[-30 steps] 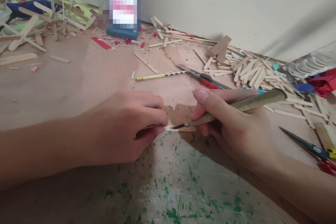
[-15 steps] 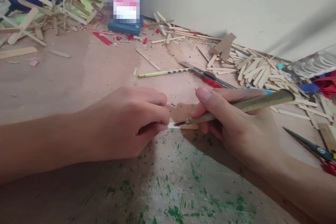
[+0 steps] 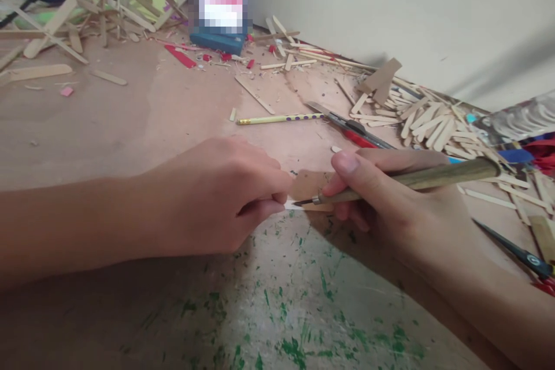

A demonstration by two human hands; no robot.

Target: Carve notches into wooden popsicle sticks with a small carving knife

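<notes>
My left hand (image 3: 229,193) is closed, its fingertips pinching one end of a flat wooden craft stick (image 3: 319,207) that lies low at the tabletop. Much of that stick is covered by my fingers. My right hand (image 3: 399,202) wraps round a wooden-handled carving tool (image 3: 453,174), held slanted like a pen. Its dark metal tip meets the pale part of the stick, just right of my left fingertips. Beyond the hands lie a yellow pencil (image 3: 281,119) with purple dots and a utility knife (image 3: 358,128) with red on its body.
Loose craft sticks (image 3: 427,121) are heaped at the back right, and more sticks (image 3: 52,29) pile up at the far left. A lit, blurred screen stands on a blue block (image 3: 217,40). Scissors (image 3: 515,248) lie beside my right wrist. Green marks cover the near tabletop (image 3: 295,312).
The camera view has shifted a little, so the background sits further right. My left fingertips have come slightly closer to the tool's tip. Both hands keep their holds.
</notes>
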